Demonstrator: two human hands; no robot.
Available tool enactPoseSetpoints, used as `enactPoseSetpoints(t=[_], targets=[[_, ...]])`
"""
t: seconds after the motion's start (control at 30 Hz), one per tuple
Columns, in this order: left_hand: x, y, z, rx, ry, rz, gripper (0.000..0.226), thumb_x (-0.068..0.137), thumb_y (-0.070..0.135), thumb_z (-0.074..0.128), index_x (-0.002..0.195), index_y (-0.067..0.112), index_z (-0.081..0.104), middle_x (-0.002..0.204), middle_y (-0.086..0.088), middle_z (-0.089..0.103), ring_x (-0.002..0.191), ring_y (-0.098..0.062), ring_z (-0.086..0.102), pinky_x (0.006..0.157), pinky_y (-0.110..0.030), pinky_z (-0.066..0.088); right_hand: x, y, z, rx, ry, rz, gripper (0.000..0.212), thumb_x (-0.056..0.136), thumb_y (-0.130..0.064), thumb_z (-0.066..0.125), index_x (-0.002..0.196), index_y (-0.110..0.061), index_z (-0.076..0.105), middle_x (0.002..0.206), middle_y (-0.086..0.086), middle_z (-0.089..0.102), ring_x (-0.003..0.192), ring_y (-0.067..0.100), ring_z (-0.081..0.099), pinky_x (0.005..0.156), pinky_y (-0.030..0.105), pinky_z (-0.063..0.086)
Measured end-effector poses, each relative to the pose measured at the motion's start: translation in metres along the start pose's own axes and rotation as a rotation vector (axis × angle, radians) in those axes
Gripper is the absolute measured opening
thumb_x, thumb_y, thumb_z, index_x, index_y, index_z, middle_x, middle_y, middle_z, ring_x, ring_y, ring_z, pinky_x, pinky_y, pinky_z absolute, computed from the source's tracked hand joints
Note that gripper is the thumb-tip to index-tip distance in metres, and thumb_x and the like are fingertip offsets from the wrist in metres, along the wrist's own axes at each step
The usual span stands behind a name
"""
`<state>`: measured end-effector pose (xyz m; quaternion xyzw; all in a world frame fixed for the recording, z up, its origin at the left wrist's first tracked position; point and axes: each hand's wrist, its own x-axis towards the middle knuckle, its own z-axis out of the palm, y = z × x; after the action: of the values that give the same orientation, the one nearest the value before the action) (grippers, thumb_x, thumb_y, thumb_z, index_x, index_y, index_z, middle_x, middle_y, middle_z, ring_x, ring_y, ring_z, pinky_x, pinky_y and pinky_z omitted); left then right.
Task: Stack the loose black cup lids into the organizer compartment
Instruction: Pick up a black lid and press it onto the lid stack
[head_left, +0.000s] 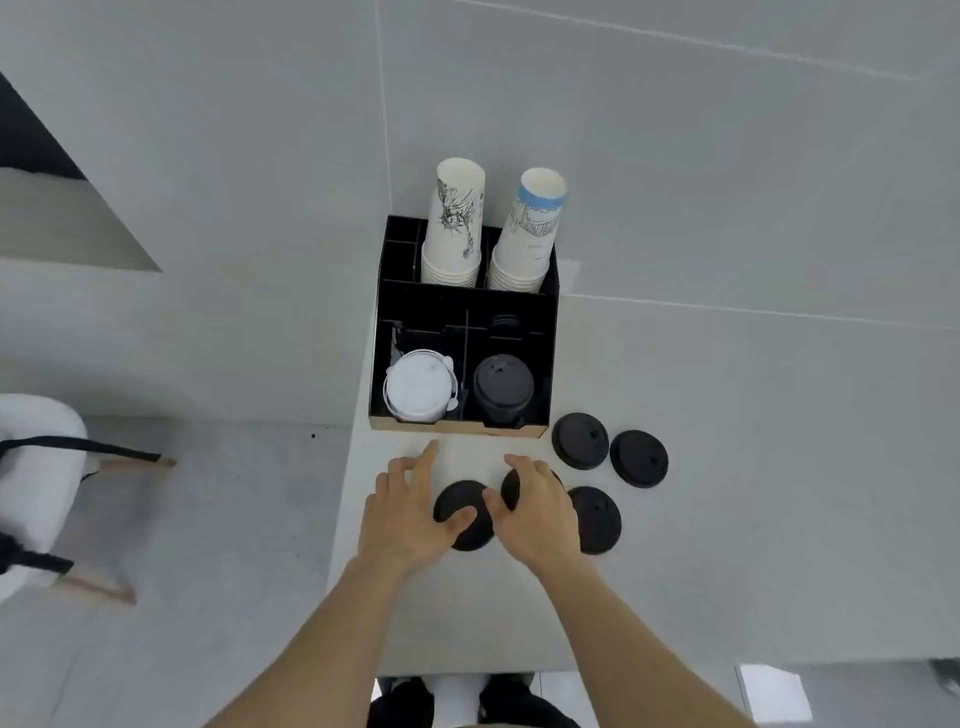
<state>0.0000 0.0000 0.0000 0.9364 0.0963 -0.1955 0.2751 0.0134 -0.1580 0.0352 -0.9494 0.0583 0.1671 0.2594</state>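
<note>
Several loose black cup lids lie on the pale counter in front of a black organizer (382, 322). My left hand (402, 514) rests on the left edge of one lid (460, 501), thumb on top. My right hand (537, 512) covers a second lid (510, 486), fingers curled over it. Another lid (597, 519) lies just right of my right hand, and two more lids (580, 440) (639, 458) sit further back right. In the organizer's front right compartment stands a stack of black lids (503, 387); the front left holds white lids (420, 387).
Two stacks of paper cups (454, 223) (530, 234) stand in the organizer's rear compartments. The counter's left edge (345, 499) runs beside my left hand, with floor below. A white chair (36, 467) stands at the far left. The wall rises behind the organizer.
</note>
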Motion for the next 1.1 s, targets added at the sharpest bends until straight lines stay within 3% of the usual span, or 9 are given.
enactPoseSetpoints(t=[0.13,0.27,0.37,0.57,0.63,0.73,0.8,0.9,1.1], targets=[[0.001,-0.004,0.016,-0.256,-0.089,-0.13,0.096,0.079,0.059,0.065,0.155,0.036,0.011,0.15,-0.006,0.034,0.136,-0.026,0.043,0.104,-0.043,0.046,-0.002,0.005,0.015,0.189,-0.089,0.161,0.044,0.089,-0.033,0.063,0.13,-0.021,0.053,0.115,0.002,0.067,0.106,0.02,0.063,0.082,0.034,0.052],[0.001,-0.001,0.028,-0.355,-0.08,-0.2,0.085,0.08,0.051,0.068,0.152,0.028,0.026,0.149,-0.004,0.038,0.132,-0.024,0.05,0.104,-0.041,0.047,-0.004,0.009,0.027,0.278,-0.094,0.262,0.047,0.089,-0.03,0.063,0.133,-0.017,0.052,0.124,0.003,0.062,0.111,0.02,0.06,0.088,0.032,0.049],[0.001,0.003,0.029,-0.393,-0.065,-0.203,0.074,0.081,0.048,0.069,0.145,0.025,0.041,0.138,-0.002,0.048,0.12,-0.021,0.058,0.099,-0.035,0.049,-0.003,0.005,0.03,0.36,-0.112,0.278,0.045,0.089,-0.027,0.062,0.132,-0.018,0.053,0.124,0.004,0.063,0.112,0.021,0.06,0.095,0.037,0.051],[-0.001,0.015,0.013,-0.5,0.075,-0.173,0.036,0.082,0.035,0.07,0.116,0.035,0.06,0.114,0.009,0.062,0.084,-0.005,0.066,0.083,-0.033,0.056,0.007,0.005,0.009,0.442,0.004,0.257,0.036,0.088,-0.025,0.063,0.123,-0.022,0.059,0.107,-0.003,0.067,0.092,0.011,0.064,0.086,0.034,0.054],[0.001,0.026,0.003,-0.549,0.131,-0.146,0.029,0.083,0.029,0.071,0.109,0.037,0.062,0.109,0.012,0.063,0.08,-0.004,0.066,0.083,-0.035,0.056,0.014,0.002,-0.004,0.465,0.06,0.236,0.028,0.087,-0.023,0.064,0.115,-0.025,0.064,0.098,-0.008,0.069,0.085,0.006,0.064,0.086,0.036,0.056],[0.016,0.047,-0.014,-0.59,0.209,-0.083,0.031,0.083,0.025,0.071,0.111,0.038,0.064,0.11,0.014,0.063,0.083,-0.003,0.066,0.084,-0.032,0.056,0.03,-0.006,-0.026,0.505,0.137,0.178,0.018,0.087,-0.019,0.065,0.103,-0.025,0.07,0.087,-0.015,0.068,0.077,0.002,0.065,0.079,0.032,0.057],[0.033,0.061,-0.023,-0.596,0.244,-0.045,0.035,0.085,0.026,0.071,0.117,0.035,0.064,0.114,0.015,0.06,0.086,-0.003,0.066,0.084,-0.03,0.055,0.045,-0.012,-0.041,0.519,0.176,0.158,0.022,0.088,-0.019,0.065,0.109,-0.021,0.07,0.086,-0.018,0.064,0.076,-0.001,0.063,0.075,0.024,0.051],[0.058,0.075,-0.032,-0.58,0.268,-0.019,0.042,0.086,0.026,0.071,0.126,0.031,0.061,0.12,0.008,0.057,0.09,-0.005,0.066,0.087,-0.032,0.055,0.072,-0.018,-0.055,0.519,0.2,0.149,0.026,0.089,-0.018,0.065,0.115,-0.019,0.069,0.08,-0.019,0.062,0.079,0.004,0.062,0.079,0.024,0.048],[0.095,0.086,-0.034,-0.501,0.268,-0.005,0.055,0.085,0.024,0.073,0.137,0.027,0.055,0.122,0.001,0.06,0.095,-0.012,0.063,0.086,-0.028,0.05,0.11,-0.021,-0.061,0.446,0.193,0.114,0.031,0.09,-0.019,0.063,0.12,-0.019,0.067,0.109,-0.001,0.072,0.097,0.016,0.067,0.083,0.026,0.05]])
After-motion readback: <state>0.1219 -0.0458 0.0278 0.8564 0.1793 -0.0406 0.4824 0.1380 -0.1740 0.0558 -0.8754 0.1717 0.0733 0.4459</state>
